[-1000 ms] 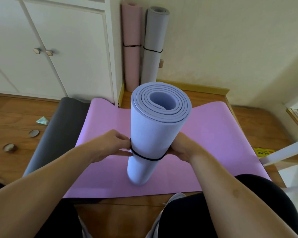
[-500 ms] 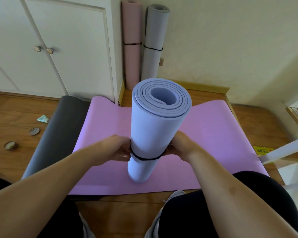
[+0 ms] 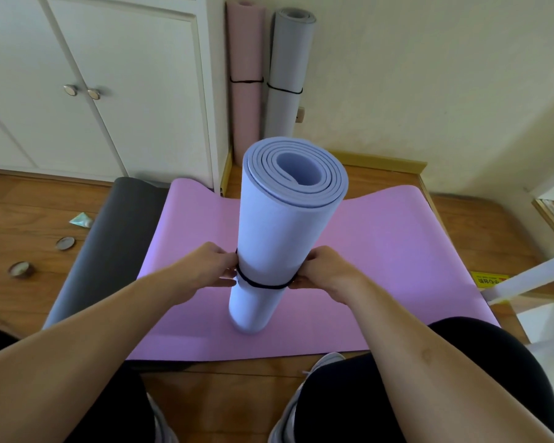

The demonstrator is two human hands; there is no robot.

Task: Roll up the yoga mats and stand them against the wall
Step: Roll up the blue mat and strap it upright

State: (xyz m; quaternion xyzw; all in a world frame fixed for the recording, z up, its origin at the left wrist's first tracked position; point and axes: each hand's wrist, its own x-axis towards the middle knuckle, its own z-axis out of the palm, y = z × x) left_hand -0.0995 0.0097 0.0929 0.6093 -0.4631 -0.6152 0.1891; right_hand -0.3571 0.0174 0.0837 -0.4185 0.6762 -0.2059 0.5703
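Observation:
A rolled light-blue yoga mat (image 3: pixel 282 225) stands upright on a flat purple mat (image 3: pixel 381 251) in front of me. A black elastic band (image 3: pixel 261 284) circles its lower part. My left hand (image 3: pixel 205 271) pinches the band at the roll's left side. At the right side, my right hand (image 3: pixel 325 271) pinches the same band. A dark grey mat (image 3: pixel 109 244) lies flat to the left of the purple one. Two banded rolls, a pink mat (image 3: pixel 245 81) and a grey mat (image 3: pixel 288 78), stand against the far wall.
White cabinet doors (image 3: pixel 93 84) fill the back left. Two small round lids (image 3: pixel 65 243) and a scrap of wrapper (image 3: pixel 82 219) lie on the wooden floor at left. A white bar (image 3: pixel 531 279) juts in from the right. My knees are at the bottom edge.
The roll's top has tipped slightly away from me and the band has slid a little along it. Both hands stay at the band.

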